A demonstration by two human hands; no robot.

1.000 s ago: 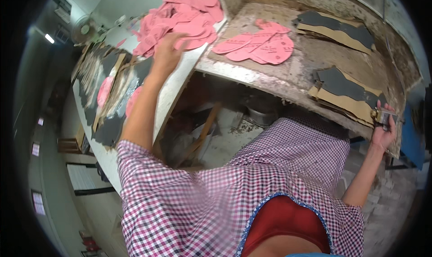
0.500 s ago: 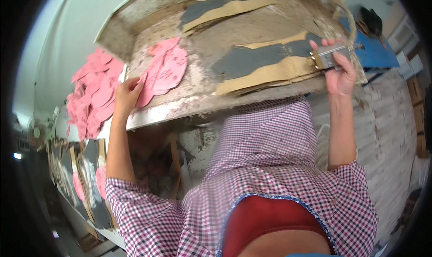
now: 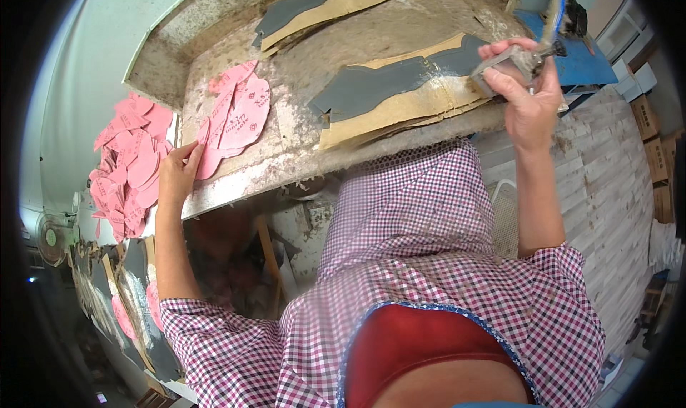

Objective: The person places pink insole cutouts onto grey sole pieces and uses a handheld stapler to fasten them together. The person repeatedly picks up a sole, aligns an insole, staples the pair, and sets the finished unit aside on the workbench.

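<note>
My left hand (image 3: 177,171) is closed on the near edge of some flat pink printed shaped pieces (image 3: 246,111), thumb and fingers pinching it. These pieces lie overlapping on the stained worktop (image 3: 293,93). My right hand (image 3: 527,97), raised at the right end of the worktop, is wrapped round a grey metal spray gun (image 3: 511,68) with a hose at its far side. Beside the gun lies a dark grey wavy-edged piece (image 3: 386,86) on brown paper (image 3: 400,118). Whitish residue marks its right part, whose end the gun partly hides.
A heap of pink pieces (image 3: 128,165) sits left of the worktop's raised side wall (image 3: 153,58). Another dark grey strip (image 3: 314,11) on brown paper lies farther back. A blue table (image 3: 589,61) stands at right, cartons (image 3: 654,158) beyond. More coated strips (image 3: 136,294) are at lower left.
The spray gun has been turned in my right hand, its hose now standing up at the far side. My left hand keeps its pinch on the pink pieces. The whole view has shifted slightly.
</note>
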